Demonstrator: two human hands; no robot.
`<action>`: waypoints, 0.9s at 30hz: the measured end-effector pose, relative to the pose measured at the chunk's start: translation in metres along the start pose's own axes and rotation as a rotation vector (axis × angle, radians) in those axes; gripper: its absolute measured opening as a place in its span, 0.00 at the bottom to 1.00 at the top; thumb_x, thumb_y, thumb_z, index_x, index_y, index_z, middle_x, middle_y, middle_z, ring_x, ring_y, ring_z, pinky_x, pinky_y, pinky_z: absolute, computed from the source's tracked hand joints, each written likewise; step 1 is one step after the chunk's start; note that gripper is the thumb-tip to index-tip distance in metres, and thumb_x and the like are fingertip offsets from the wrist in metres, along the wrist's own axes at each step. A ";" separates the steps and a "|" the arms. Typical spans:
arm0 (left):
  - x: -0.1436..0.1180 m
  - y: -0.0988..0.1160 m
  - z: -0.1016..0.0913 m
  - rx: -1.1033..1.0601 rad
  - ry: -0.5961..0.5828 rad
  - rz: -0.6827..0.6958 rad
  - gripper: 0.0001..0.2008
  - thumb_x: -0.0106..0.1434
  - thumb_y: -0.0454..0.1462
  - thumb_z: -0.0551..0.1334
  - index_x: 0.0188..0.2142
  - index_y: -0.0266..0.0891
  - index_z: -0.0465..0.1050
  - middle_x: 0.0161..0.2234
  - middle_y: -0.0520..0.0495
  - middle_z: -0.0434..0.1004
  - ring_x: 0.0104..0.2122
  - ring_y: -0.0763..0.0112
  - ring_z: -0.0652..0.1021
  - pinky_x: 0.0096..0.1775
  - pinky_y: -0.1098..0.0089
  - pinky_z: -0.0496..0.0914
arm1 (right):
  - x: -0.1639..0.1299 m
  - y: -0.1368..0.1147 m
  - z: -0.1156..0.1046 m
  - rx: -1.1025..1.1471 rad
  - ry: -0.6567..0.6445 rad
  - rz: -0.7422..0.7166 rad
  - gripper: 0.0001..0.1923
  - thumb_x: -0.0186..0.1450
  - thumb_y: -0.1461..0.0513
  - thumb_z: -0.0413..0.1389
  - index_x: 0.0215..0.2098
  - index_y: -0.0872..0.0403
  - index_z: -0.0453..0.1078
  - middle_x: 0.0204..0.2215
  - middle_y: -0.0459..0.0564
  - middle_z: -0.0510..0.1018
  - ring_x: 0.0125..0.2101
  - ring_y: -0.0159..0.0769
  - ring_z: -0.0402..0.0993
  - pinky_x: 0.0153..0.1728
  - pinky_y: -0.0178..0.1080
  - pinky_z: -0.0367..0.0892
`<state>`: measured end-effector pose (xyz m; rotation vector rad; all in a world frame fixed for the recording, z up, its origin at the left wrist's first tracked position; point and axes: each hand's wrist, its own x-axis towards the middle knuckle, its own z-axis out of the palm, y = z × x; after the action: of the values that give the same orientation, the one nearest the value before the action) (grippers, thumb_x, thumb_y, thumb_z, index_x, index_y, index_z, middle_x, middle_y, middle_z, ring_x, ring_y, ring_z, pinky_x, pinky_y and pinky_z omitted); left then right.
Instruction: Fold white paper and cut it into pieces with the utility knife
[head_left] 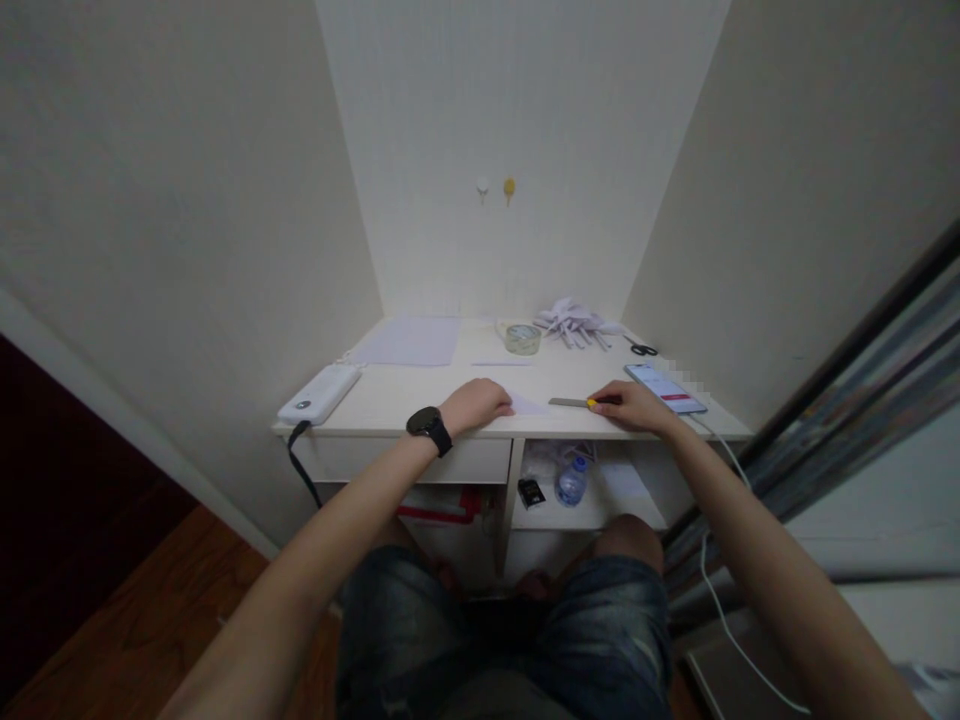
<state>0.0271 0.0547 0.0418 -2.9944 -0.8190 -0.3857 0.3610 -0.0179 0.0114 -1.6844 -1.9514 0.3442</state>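
Observation:
My left hand [480, 402], with a black watch on its wrist, rests near the desk's front edge. Its fingers are curled closed on a small pale piece of paper [529, 404] that tapers to the right; how it is folded I cannot make out. In my right hand [628, 405] is a utility knife [571, 402] with a yellow part by the fingers. Its long grey blade points left, toward the paper, with a small gap between them. The knife's handle is mostly hidden by my fingers.
Behind my hands are a large paper sheet [412, 340], a tape roll [523, 340], a pile of paper strips [576, 322] and black scissors [643, 348]. A white power bank [321, 394] lies left, a cabled phone [667, 388] right. A bottle [572, 482] stands on the shelf below.

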 end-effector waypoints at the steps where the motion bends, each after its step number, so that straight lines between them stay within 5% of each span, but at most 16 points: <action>1: 0.001 0.002 -0.004 0.038 -0.045 0.011 0.11 0.67 0.38 0.61 0.32 0.38 0.80 0.33 0.41 0.83 0.36 0.62 0.80 0.38 0.69 0.67 | 0.000 -0.001 0.001 -0.023 0.002 0.006 0.14 0.61 0.57 0.60 0.41 0.54 0.81 0.41 0.55 0.83 0.41 0.44 0.79 0.45 0.41 0.71; 6: 0.002 0.012 -0.014 0.092 -0.158 0.017 0.11 0.66 0.32 0.58 0.33 0.37 0.81 0.34 0.37 0.82 0.35 0.61 0.80 0.39 0.67 0.68 | 0.000 -0.009 0.004 -0.168 0.059 0.047 0.14 0.63 0.57 0.59 0.43 0.53 0.81 0.43 0.54 0.83 0.42 0.43 0.78 0.43 0.39 0.70; 11: -0.005 0.023 -0.012 0.038 -0.073 -0.090 0.11 0.62 0.29 0.59 0.30 0.38 0.81 0.35 0.33 0.81 0.40 0.53 0.81 0.46 0.60 0.70 | 0.001 -0.013 0.009 -0.241 0.084 0.056 0.14 0.65 0.56 0.57 0.43 0.52 0.81 0.44 0.54 0.82 0.42 0.42 0.77 0.42 0.38 0.68; 16: -0.007 0.023 -0.023 -0.146 0.295 -0.289 0.08 0.65 0.35 0.61 0.37 0.41 0.81 0.38 0.39 0.83 0.45 0.52 0.80 0.50 0.57 0.69 | 0.001 -0.013 0.019 -0.296 0.158 0.074 0.15 0.67 0.57 0.55 0.45 0.52 0.80 0.45 0.54 0.82 0.44 0.43 0.76 0.43 0.39 0.67; 20: -0.001 0.019 -0.037 -0.758 0.721 -0.526 0.10 0.66 0.39 0.60 0.43 0.39 0.77 0.37 0.43 0.83 0.37 0.62 0.81 0.41 0.64 0.75 | 0.000 -0.009 0.028 -0.345 0.194 0.021 0.16 0.68 0.58 0.53 0.45 0.56 0.79 0.44 0.58 0.81 0.45 0.44 0.76 0.45 0.40 0.66; 23: 0.001 0.018 -0.037 -1.220 0.842 -0.694 0.10 0.63 0.34 0.62 0.44 0.37 0.70 0.30 0.48 0.78 0.27 0.71 0.78 0.32 0.69 0.75 | -0.001 -0.008 0.033 -0.363 0.229 -0.014 0.16 0.69 0.60 0.51 0.46 0.58 0.78 0.44 0.59 0.80 0.45 0.44 0.75 0.46 0.40 0.65; 27: 0.000 0.014 -0.017 -1.481 0.910 -0.846 0.17 0.55 0.24 0.63 0.41 0.39 0.62 0.26 0.54 0.72 0.23 0.76 0.75 0.31 0.72 0.75 | -0.001 -0.022 0.041 -0.349 0.294 -0.036 0.17 0.69 0.59 0.51 0.48 0.58 0.77 0.45 0.59 0.79 0.46 0.44 0.74 0.47 0.39 0.65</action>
<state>0.0302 0.0409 0.0587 -2.0730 -2.1101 -3.1056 0.3207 -0.0167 -0.0113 -1.7864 -1.8920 -0.2616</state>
